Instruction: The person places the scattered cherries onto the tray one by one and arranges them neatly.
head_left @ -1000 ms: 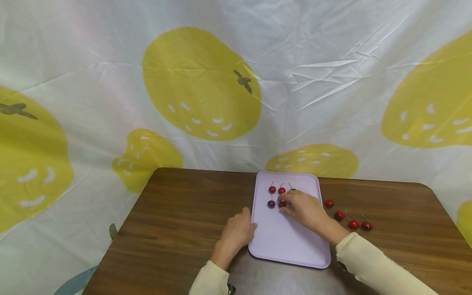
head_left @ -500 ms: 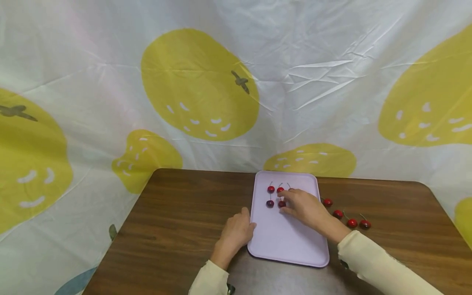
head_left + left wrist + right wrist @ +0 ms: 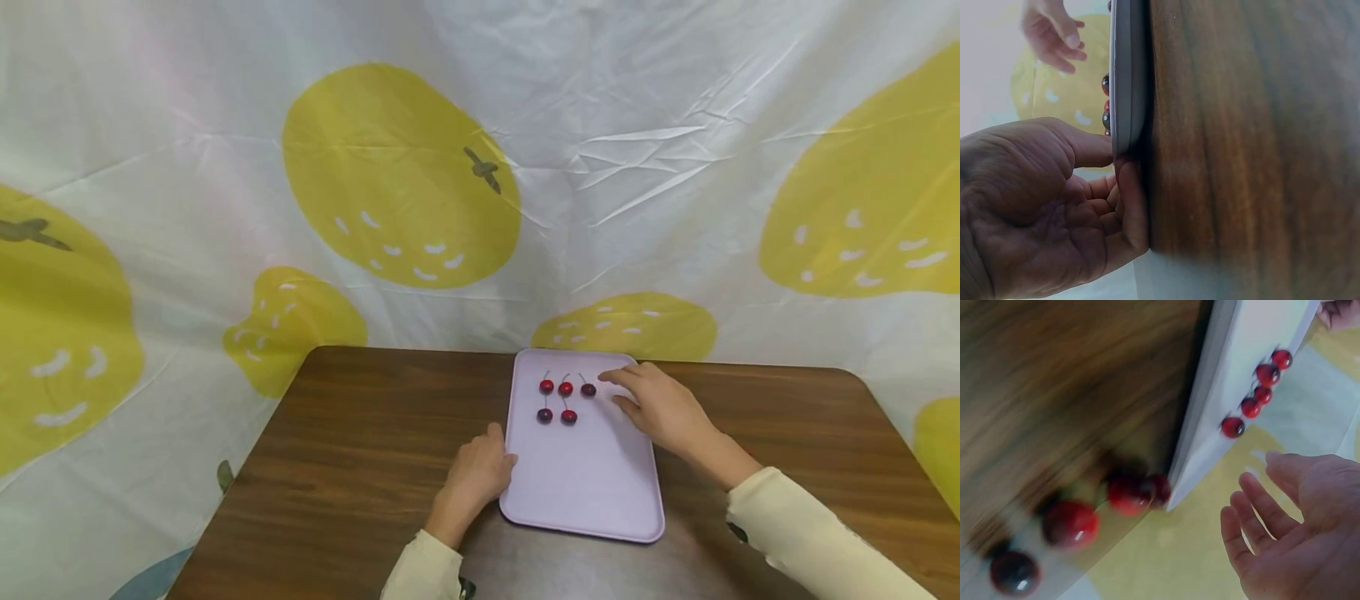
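Note:
A pale lilac tray (image 3: pixel 581 492) lies on the wooden table. On its far half sit several cherries with stems: three in a back row, the rightmost a dark cherry (image 3: pixel 588 389), and two in front, including a red cherry (image 3: pixel 569 417). My left hand (image 3: pixel 474 468) pinches the tray's left edge. In the left wrist view the thumb (image 3: pixel 1094 150) lies on the rim and the fingers curl below it. Above the tray's right edge hovers my right hand (image 3: pixel 663 410), fingers spread and holding nothing, as the right wrist view confirms.
Several loose cherries, among them a red cherry (image 3: pixel 1070 523), lie on the table (image 3: pixel 390 433) to the right of the tray; the right arm mostly hides them in the head view. A fruit-print curtain (image 3: pixel 450 317) hangs behind the table's far edge.
My right hand has let go of the front-row cherry and moved right, off the tray's middle. The cherry stays on the tray. My left hand keeps its hold on the edge.

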Demonstrator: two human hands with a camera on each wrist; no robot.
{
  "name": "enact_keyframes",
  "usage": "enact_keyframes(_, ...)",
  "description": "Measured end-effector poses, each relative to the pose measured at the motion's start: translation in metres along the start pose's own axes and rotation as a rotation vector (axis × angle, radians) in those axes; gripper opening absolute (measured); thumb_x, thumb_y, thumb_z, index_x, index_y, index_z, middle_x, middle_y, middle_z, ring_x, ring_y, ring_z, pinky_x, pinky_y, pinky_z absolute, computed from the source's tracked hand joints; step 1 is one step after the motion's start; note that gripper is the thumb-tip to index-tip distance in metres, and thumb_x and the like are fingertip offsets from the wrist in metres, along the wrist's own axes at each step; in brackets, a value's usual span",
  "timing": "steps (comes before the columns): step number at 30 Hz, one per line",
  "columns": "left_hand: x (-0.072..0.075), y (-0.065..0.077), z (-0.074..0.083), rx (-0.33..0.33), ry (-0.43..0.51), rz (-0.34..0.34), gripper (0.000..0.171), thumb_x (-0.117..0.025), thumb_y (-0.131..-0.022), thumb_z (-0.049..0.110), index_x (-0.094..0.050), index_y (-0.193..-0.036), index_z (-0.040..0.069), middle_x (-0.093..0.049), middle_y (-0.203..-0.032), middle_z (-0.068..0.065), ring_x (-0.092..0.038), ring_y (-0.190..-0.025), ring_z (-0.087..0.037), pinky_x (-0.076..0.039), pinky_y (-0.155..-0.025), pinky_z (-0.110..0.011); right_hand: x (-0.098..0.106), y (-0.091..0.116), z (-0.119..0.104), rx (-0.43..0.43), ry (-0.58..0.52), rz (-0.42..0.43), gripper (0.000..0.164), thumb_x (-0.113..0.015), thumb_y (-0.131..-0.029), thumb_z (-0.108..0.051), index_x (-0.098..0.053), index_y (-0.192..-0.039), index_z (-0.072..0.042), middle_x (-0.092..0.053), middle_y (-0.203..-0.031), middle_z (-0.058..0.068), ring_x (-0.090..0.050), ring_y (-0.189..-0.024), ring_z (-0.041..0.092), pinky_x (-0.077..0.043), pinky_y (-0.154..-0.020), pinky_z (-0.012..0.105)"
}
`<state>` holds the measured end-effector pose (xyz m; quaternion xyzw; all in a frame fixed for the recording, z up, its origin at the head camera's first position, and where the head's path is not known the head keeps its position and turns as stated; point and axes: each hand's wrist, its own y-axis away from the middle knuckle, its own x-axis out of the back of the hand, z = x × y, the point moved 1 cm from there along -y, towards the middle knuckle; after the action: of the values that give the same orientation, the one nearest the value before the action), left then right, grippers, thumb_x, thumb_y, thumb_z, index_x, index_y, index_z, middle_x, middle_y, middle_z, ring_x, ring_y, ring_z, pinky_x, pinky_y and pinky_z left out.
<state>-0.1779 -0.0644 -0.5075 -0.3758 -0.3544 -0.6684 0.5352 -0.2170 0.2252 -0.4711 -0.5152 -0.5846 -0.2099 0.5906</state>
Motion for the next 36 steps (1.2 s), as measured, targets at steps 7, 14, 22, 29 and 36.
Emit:
enact_keyframes(7,-0.001,-0.001,0.000,0.020,0.007,-0.015,0.036,-0.070,-0.101,0.024,-0.056,-0.120,-0.004,-0.072,-0.102,-0.026,-0.073,-0.091,-0.043,-0.059,-0.081,-0.054,0.013,0.017,0.019,-0.024,0.019,0.000,0.031,-0.073,-0.093,-0.003,-0.074,-0.123,-0.011,-0.076,-0.116,0.013,-0.069,-0.110,0.036,-0.056,-0.093,0.055)
enact_keyframes(14,-0.001,-0.001,0.000,0.030,0.008,-0.026,0.036,-0.070,-0.102,0.023,-0.056,-0.120,-0.004,-0.072,-0.102,-0.026,-0.073,-0.090,-0.042,-0.059,-0.080,-0.053,0.017,0.031,0.033,-0.086,0.037,-0.046,0.035,-0.076,-0.090,-0.005,-0.074,-0.125,-0.009,-0.076,-0.121,0.015,-0.068,-0.114,0.039,-0.055,-0.094,0.058)
enact_keyframes(22,-0.001,0.001,0.001,0.012,0.000,0.002,0.033,-0.071,-0.101,0.023,-0.057,-0.116,-0.003,-0.073,-0.100,-0.026,-0.073,-0.089,-0.044,-0.059,-0.078,-0.054,0.014,0.039,0.042,-0.127,0.045,-0.052,0.033,-0.081,-0.089,-0.008,-0.074,-0.121,-0.008,-0.077,-0.120,0.016,-0.069,-0.112,0.042,-0.056,-0.090,0.060)
enact_keyframes(29,-0.001,0.001,0.001,0.009,0.005,0.005,0.033,-0.071,-0.101,0.022,-0.056,-0.115,-0.003,-0.072,-0.098,-0.027,-0.073,-0.088,-0.044,-0.059,-0.077,-0.054,0.012,0.039,0.044,-0.149,0.021,-0.066,0.028,-0.082,-0.086,-0.006,-0.077,-0.113,-0.013,-0.080,-0.109,0.009,-0.072,-0.103,0.039,-0.057,-0.081,0.058)
enact_keyframes(36,-0.001,0.001,0.000,-0.026,-0.019,0.033,0.031,-0.073,-0.099,0.020,-0.056,-0.111,-0.004,-0.072,-0.095,-0.028,-0.073,-0.087,-0.048,-0.058,-0.076,-0.056,0.006,0.039,0.048,-0.155,0.027,-0.076,0.023,-0.081,-0.086,-0.005,-0.079,-0.107,-0.013,-0.081,-0.103,0.007,-0.073,-0.096,0.037,-0.057,-0.075,0.055)
